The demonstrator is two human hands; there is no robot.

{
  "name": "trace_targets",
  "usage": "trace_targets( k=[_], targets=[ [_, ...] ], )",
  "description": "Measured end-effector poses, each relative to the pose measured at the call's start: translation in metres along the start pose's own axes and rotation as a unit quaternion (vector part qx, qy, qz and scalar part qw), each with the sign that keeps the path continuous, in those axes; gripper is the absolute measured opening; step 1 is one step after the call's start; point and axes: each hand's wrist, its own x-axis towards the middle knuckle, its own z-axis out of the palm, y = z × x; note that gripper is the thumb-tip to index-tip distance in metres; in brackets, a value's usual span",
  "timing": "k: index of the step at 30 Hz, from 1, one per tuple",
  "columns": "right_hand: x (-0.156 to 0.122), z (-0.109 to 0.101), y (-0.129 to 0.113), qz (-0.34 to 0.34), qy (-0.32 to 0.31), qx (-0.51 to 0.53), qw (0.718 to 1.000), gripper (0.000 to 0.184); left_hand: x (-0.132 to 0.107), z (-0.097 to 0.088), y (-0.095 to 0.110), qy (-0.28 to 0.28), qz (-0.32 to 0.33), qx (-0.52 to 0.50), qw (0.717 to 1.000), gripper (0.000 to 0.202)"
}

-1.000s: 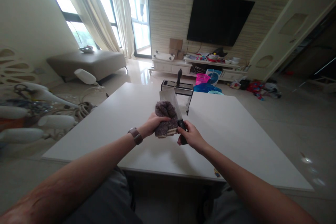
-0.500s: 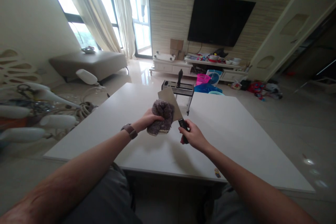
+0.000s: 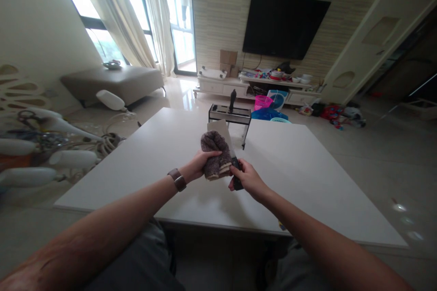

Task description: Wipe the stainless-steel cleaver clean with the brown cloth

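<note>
My left hand [image 3: 201, 163] is closed on a fuzzy grey-brown cloth [image 3: 215, 152], bunched with its pale edge hanging down. The cloth lies against the broad blade of a kitchen cleaver [image 3: 221, 130] and hides much of it. My right hand [image 3: 248, 177] is wrapped round the cleaver's black handle, the blade pointing up and away from me. Both hands are above the white table [image 3: 290, 177]. Just beyond the blade stands a knife block [image 3: 229, 113] with dark top slots, clear sides and one black handle sticking up.
A small sticker [image 3: 281, 225] at the table's near edge is partly covered by my right forearm. On the left floor, white lamp-like pieces [image 3: 73, 158] and tangled cables lie close to the table. Pink and blue baskets [image 3: 263, 102] are beyond the far edge.
The cloth has moved right and slightly down along the blade, toward the handle, covering more of the lower blade. The right hand keeps its hold and has shifted slightly left.
</note>
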Motion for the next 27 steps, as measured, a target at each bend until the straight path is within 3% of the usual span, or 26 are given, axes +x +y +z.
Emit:
trace_targets(
  k=[12,18,27],
  targets=[
    [0.001,-0.002,0.003,0.002,-0.001,-0.041,0.999,0.035,0.001,0.003,0.001,0.061,0.044,0.090,0.993,0.045],
    [0.005,-0.003,0.003,-0.013,0.005,-0.053,0.999,0.035,0.006,-0.004,0.011,0.088,0.075,0.141,0.983,0.048],
    [0.003,-0.003,-0.003,-0.029,-0.003,-0.111,0.993,0.025,0.016,-0.024,0.025,0.097,0.086,0.104,0.986,0.048]
  ],
)
